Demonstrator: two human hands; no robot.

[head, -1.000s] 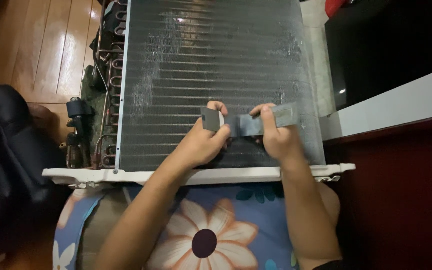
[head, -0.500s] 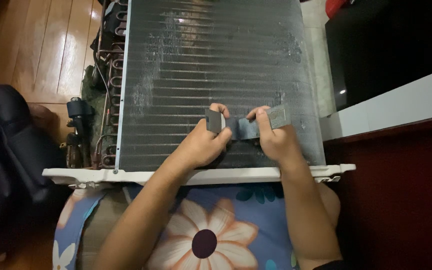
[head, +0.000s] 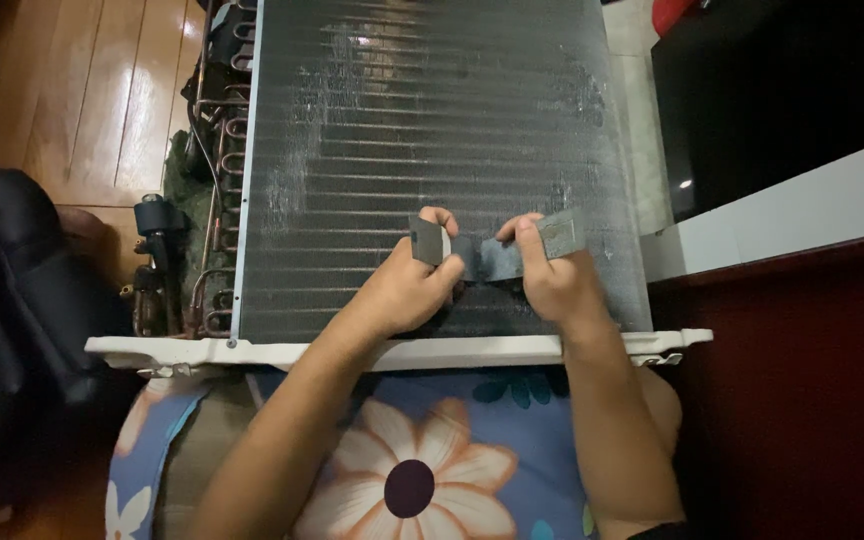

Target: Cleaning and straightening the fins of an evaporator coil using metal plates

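While both fists grip it, the flat grey rectangular fin-comb strip (head: 497, 255) lies against the lower part of the dark finned metal coil panel (head: 422, 130); left hand (head: 402, 290) clamps its left end, right hand (head: 552, 280) its right, apparently combing fins, which calls for even pressure.

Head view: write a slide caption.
Both hands, left hand and right hand, hold a grey strip against a finned coil.

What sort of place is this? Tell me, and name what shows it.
Probably a room in a home, used for a repair. A finned coil unit with copper tubes lies on a glossy wooden floor, beside dark furniture. Both hands, left hand and right hand, hold a grey strip.
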